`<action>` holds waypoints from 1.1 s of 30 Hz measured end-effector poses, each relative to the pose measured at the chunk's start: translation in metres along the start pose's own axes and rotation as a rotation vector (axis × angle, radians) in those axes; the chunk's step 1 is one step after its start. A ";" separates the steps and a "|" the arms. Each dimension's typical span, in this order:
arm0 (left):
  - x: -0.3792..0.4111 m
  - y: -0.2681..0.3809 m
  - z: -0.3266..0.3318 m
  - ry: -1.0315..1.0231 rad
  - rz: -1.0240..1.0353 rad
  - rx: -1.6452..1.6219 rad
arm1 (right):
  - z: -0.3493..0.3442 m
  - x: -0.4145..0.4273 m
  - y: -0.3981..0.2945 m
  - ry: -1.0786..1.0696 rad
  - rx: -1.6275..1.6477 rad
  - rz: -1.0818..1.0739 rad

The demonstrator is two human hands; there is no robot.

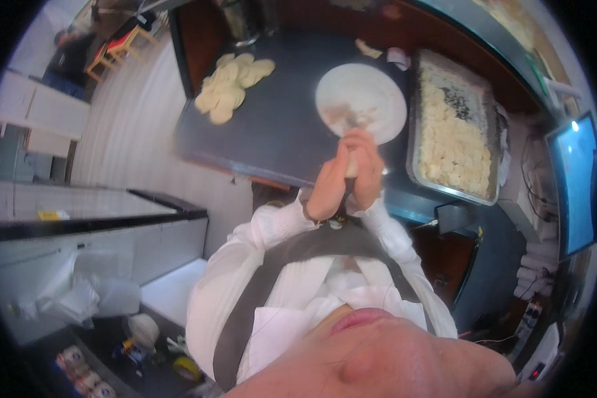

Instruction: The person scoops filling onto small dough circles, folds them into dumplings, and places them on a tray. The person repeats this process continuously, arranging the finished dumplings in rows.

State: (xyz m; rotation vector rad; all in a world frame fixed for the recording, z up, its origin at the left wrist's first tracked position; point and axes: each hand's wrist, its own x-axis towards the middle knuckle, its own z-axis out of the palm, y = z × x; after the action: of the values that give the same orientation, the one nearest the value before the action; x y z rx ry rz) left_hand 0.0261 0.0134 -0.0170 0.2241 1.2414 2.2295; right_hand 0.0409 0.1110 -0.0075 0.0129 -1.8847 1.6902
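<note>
My left hand (pixel 328 186) and my right hand (pixel 369 171) are pressed together in front of my chest. Between them is a small piece of pale dough (pixel 351 166), probably a dumpling, mostly covered by my fingers. Just beyond my fingertips lies a round white plate (pixel 360 87) with smears of brownish filling (pixel 341 113) on its near part. A heap of flat round dough wrappers (pixel 224 94) rests on the dark tabletop (pixel 278 134) to the left. On the right, a metal tray (pixel 452 191) holds rows of pale dumplings (pixel 450 154), with floury bare metal towards its far end.
A metal container (pixel 241 22) stands at the table's far left. Crumpled scraps (pixel 398 58) lie beyond the plate. Right of the tray is a lit screen (pixel 574 184). A white counter (pixel 79 206) runs along the left. Farther off, a person (pixel 72 57) is near wooden stools (pixel 129 45).
</note>
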 end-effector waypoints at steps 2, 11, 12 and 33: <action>0.003 -0.003 0.008 0.100 -0.056 -0.069 | 0.002 0.000 0.001 -0.012 0.062 0.068; 0.008 -0.017 -0.025 -0.099 0.043 0.233 | 0.005 -0.012 -0.010 0.042 -0.087 -0.165; 0.009 -0.017 -0.029 -0.101 0.003 0.142 | 0.004 -0.012 -0.010 0.032 -0.114 -0.195; 0.011 0.026 -0.007 -0.143 -0.241 -0.318 | -0.031 -0.005 -0.022 0.087 -0.150 -0.027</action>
State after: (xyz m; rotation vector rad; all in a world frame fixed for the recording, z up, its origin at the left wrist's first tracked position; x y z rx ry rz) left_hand 0.0039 0.0043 -0.0011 0.1006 0.7801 2.1215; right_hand 0.0664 0.1331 0.0107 -0.0932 -1.9324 1.5033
